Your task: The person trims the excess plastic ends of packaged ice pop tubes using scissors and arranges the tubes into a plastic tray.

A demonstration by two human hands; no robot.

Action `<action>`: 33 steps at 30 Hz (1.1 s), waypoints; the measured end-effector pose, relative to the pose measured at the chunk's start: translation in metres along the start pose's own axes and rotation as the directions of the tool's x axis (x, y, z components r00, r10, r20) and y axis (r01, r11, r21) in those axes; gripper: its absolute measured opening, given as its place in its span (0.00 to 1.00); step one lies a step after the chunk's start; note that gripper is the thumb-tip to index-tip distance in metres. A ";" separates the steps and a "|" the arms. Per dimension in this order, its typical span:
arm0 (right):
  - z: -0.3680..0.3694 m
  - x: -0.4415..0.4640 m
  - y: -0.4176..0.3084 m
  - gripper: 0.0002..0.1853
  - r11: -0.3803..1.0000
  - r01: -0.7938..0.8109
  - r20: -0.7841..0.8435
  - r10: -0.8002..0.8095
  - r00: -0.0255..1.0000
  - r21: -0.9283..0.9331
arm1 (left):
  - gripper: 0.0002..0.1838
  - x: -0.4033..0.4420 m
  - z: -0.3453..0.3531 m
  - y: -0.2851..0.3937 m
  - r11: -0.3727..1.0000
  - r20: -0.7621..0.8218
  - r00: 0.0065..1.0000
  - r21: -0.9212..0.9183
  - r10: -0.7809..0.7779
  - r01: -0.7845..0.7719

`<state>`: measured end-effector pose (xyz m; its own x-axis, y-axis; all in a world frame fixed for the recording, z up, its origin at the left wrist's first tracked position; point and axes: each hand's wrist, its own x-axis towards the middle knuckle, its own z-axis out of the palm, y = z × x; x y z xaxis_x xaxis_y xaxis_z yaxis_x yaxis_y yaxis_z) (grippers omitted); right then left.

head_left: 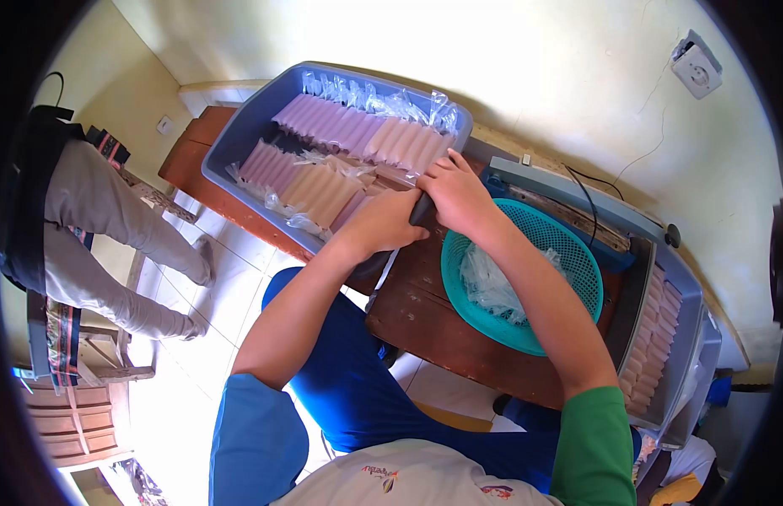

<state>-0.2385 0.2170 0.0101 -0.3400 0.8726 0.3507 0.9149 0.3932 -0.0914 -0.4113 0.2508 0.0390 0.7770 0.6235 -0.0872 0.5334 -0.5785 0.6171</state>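
Note:
A grey-blue tub (231, 143) holds rows of filled plastic tubes (324, 122), purple and peach-brown, with clear twisted ends. My left hand (383, 221) is over the tub's near right corner, above the lower tubes, thumb apart from the fingers; its fingertips are partly hidden. Close beside it, my right hand (453, 190) bends over the tub's right rim with its fingers curled. Whether either hand grips a tube or the rim cannot be made out. Under my right forearm stands a turquoise mesh basket (452, 299) with clear plastic bags (491, 282) inside.
A long grey-blue sealing device (560, 185) with a black cable lies behind the basket. Another tub (680, 371) of tubes is at the right. The brown table (425, 337) bears these. A person (113, 228) stands at the left; another is partly visible at lower right.

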 end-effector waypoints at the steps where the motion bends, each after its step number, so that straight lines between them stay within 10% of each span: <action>1: 0.003 0.001 0.003 0.10 0.996 0.012 -0.034 -0.015 0.999 -0.085 | 0.20 0.003 0.005 -0.005 1.000 0.000 1.000 -0.003 -0.003 0.003; 20: 0.003 0.000 0.015 0.05 0.945 0.050 -0.069 -0.076 0.995 -0.322 | 0.21 0.012 0.009 0.006 1.000 -0.123 0.992 -0.008 -0.019 0.018; 33: -0.014 -0.004 0.015 0.09 0.992 0.023 0.030 -0.019 0.999 -0.125 | 0.21 0.012 0.004 0.002 0.985 -0.059 0.983 0.022 0.173 -0.172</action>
<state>-0.2206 0.2150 0.0205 -0.3636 0.8734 0.3240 0.9270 0.3736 0.0333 -0.3994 0.2546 0.0363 0.8366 0.5436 0.0670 0.3992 -0.6888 0.6051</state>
